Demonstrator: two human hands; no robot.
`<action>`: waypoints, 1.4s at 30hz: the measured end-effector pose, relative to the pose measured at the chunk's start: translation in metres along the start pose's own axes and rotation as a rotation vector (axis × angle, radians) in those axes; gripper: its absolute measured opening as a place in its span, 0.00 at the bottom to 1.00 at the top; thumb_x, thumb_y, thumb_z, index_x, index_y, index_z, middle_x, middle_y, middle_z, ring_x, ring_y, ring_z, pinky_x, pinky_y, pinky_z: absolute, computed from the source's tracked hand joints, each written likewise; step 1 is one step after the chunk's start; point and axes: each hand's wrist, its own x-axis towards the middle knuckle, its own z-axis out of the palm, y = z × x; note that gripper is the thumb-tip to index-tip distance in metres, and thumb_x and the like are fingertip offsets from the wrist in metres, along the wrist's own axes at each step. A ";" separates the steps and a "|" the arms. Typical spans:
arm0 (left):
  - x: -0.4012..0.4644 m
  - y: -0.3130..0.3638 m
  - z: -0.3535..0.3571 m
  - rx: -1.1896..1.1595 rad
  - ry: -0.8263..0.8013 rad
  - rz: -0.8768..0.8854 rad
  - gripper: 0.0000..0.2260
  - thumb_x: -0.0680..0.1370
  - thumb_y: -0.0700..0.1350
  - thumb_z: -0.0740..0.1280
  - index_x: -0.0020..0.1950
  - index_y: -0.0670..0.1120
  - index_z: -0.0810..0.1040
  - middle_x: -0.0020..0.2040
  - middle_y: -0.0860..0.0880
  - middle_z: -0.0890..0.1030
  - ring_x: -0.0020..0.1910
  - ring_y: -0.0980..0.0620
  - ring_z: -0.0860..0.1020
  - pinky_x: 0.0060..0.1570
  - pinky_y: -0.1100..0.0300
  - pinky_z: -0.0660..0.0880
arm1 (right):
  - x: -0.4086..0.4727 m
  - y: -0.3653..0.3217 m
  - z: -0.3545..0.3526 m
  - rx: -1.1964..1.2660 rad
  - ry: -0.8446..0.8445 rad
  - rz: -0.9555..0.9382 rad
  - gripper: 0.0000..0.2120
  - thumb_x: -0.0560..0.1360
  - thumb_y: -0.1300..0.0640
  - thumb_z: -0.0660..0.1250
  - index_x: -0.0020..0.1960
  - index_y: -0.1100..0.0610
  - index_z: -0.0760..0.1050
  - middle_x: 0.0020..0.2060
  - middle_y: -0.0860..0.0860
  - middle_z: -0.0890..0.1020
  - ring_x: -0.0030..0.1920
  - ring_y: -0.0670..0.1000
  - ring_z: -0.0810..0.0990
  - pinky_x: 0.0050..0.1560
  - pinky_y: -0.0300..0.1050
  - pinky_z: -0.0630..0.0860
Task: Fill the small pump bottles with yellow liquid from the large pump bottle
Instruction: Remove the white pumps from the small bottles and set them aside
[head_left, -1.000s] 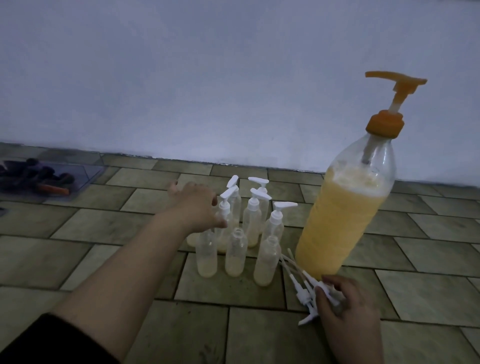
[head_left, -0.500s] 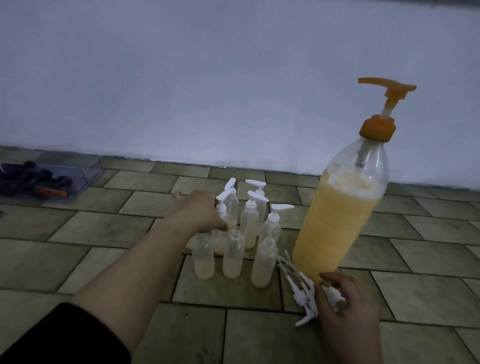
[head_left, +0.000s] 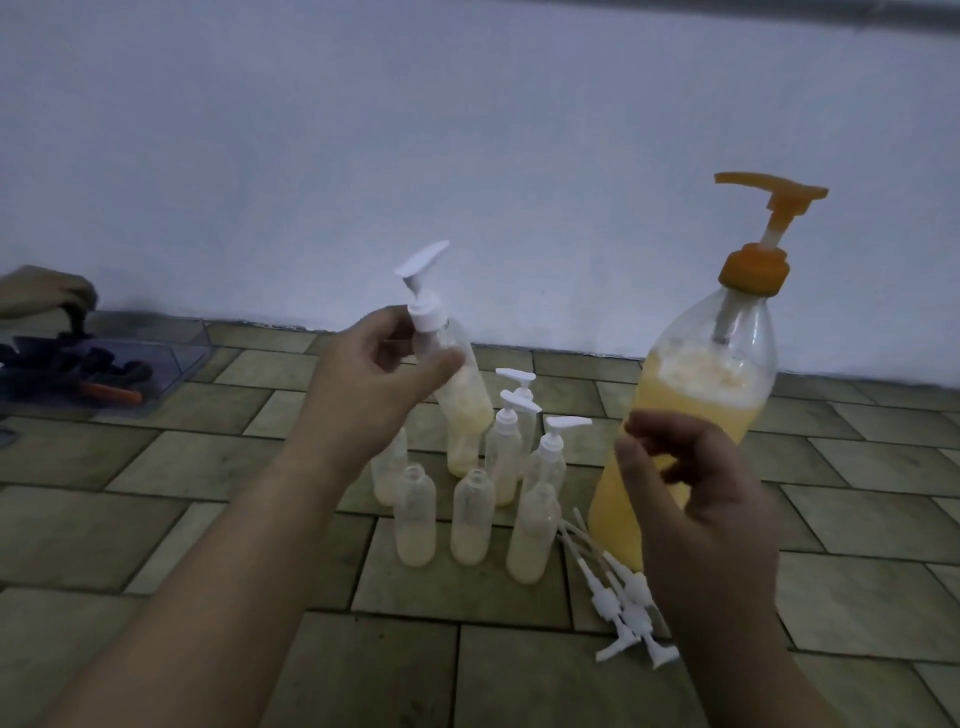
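Head view: left hand (head_left: 374, 371) pinching a capped small pump bottle (head_left: 457, 384) aloft, tilted; right hand (head_left: 696, 499) loosely curled, empty, before the large pump bottle (head_left: 691, 415). Probably uncapping next: calls for twisting off the white pump cap (head_left: 427, 312).

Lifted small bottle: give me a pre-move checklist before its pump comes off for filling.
1. Left hand grips lifted small bottle: ok.
2. Its white pump seated on the neck: ok.
3. Right hand free to twist: ok, holds nothing.
4. Large pump bottle upright, holding yellow liquid: ok.
5. Lifted bottle upright: not ok, tilted.
6. Pump thread loosened: cannot tell.
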 end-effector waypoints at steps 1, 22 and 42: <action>-0.004 0.000 0.002 -0.152 -0.013 -0.025 0.10 0.72 0.43 0.73 0.52 0.47 0.80 0.45 0.53 0.83 0.46 0.55 0.81 0.47 0.59 0.78 | 0.007 -0.012 0.003 0.111 -0.030 0.088 0.05 0.73 0.51 0.70 0.48 0.47 0.78 0.39 0.43 0.82 0.43 0.44 0.79 0.41 0.34 0.75; -0.051 -0.018 0.024 -0.369 -0.318 -0.154 0.16 0.67 0.43 0.70 0.54 0.45 0.82 0.46 0.48 0.85 0.48 0.53 0.82 0.47 0.63 0.76 | 0.032 -0.046 0.030 0.449 -0.508 0.458 0.25 0.72 0.63 0.70 0.65 0.46 0.70 0.45 0.49 0.85 0.53 0.47 0.82 0.57 0.46 0.76; -0.033 -0.011 0.027 -0.029 -0.216 -0.065 0.16 0.65 0.48 0.76 0.51 0.57 0.79 0.50 0.55 0.83 0.52 0.57 0.80 0.49 0.62 0.79 | 0.057 -0.060 -0.020 0.492 -0.074 0.200 0.17 0.60 0.58 0.71 0.49 0.52 0.77 0.43 0.49 0.85 0.45 0.44 0.84 0.41 0.32 0.78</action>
